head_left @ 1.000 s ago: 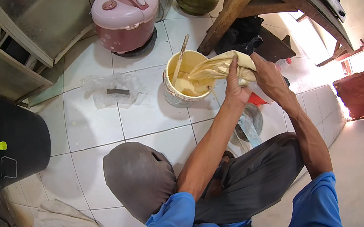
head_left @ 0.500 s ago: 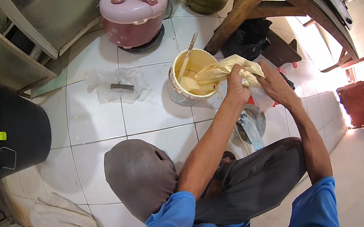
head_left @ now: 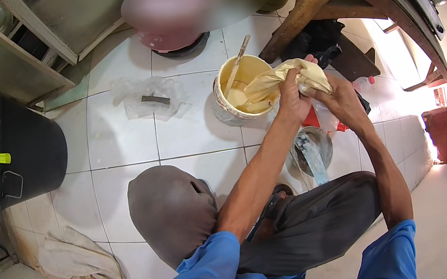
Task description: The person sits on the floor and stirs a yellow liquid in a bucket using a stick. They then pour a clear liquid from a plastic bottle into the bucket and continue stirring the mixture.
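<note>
Both my hands grip a crumpled pale yellow plastic bag (head_left: 273,81), one end of which hangs over the rim of a pale bucket (head_left: 222,108). My left hand (head_left: 292,99) is closed round the gathered middle of the bag. Close beside it, my right hand (head_left: 342,100) is closed on the other end, its fingertips partly hidden by the folds. Pale yellow paint-like liquid (head_left: 236,96) lies inside the bucket. A smeared stick (head_left: 237,66) leans against the inner wall and sticks up past the rim.
Below my hands stands a round metal pan (head_left: 325,149) with a pale blue flat tool (head_left: 311,155) across it. Clear plastic with a dark strip (head_left: 155,100) lies left of the bucket. A black lidded bin (head_left: 30,148), a pink rice cooker (head_left: 174,37) and a wooden table leg (head_left: 301,5) surround the floor.
My right hand has shifted in close to the left and bunched the bag more tightly. The bag's end remains over the bucket. The whole view has shifted slightly.
</note>
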A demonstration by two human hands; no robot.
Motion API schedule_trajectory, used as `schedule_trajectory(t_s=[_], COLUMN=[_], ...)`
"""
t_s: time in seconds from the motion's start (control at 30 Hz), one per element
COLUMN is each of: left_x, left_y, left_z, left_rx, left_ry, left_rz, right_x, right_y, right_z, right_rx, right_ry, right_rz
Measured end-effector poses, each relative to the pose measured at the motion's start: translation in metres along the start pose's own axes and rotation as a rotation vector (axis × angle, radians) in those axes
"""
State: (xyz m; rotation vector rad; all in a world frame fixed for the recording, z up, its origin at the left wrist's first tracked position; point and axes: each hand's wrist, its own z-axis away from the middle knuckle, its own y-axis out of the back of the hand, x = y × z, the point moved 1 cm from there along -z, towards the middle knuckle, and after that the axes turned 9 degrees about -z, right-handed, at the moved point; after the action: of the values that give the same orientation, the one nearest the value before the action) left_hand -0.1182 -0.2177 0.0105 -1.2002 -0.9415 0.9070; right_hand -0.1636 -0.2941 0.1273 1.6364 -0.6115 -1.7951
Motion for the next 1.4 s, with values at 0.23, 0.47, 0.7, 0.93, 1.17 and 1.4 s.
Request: schedule_trajectory(t_s=[0.23,0.47,0.7,0.93,1.17,1.4], left_x=[-0.002,-0.004,-0.007,-0.016,-0.021,-0.018], left_y=[0.005,0.037,0.046,0.051,0.048,0.046], left_z=[-0.007,-0.026,-0.039,-0.046,-0.041,-0.042], left_rx=[0.066,0.207,0.3,0.25,0.297,0.31], left_ry=[-0.025,-0.024,0.012,0.01,0.04,0.035], left_rz=[0.315,0.499,0.502,0.503,0.466,0.501], right_x=[0.015,0.013,0.01,0.011,0.014,0.009], right_y=[0.003,0.012,0.028,0.033,0.033,0.033], right_z=[-0.002,0.008,0.014,0.012,0.015,0.015], right_rx=[0.047,0.056,0.079,0.091,0.055,0.069], right_ry=[0.068,0.005,0.043,-0.006,-0.058,-0.058], right_rz=[-0.11,-0.113,-0.155,-0.157,-0.137,-0.176])
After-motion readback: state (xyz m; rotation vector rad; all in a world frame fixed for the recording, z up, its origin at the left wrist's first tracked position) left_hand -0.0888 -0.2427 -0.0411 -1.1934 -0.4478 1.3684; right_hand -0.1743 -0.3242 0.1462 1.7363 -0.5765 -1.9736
